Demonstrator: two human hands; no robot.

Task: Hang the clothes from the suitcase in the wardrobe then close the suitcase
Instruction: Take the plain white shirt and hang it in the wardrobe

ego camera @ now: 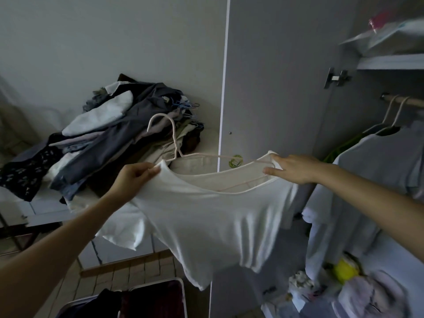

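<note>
We hold white t-shirt [206, 216] mid-frame, pale hanger [176, 154] partly inside neckline. Left hand [135, 177] pinches left shoulder; right hand [296, 168] pinches right shoulder with hanger arm. Fabric light, limp, slips easily; best hold at shoulder seams. Wardrobe rail [410, 102] upper right.

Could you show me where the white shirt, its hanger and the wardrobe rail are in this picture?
white shirt [206, 216]: head view, on the front of the cloth below the neckline.
hanger [160, 118]: head view, on the curved hook at the top.
wardrobe rail [413, 102]: head view, on the bare bar right of the hung hooks.
</note>
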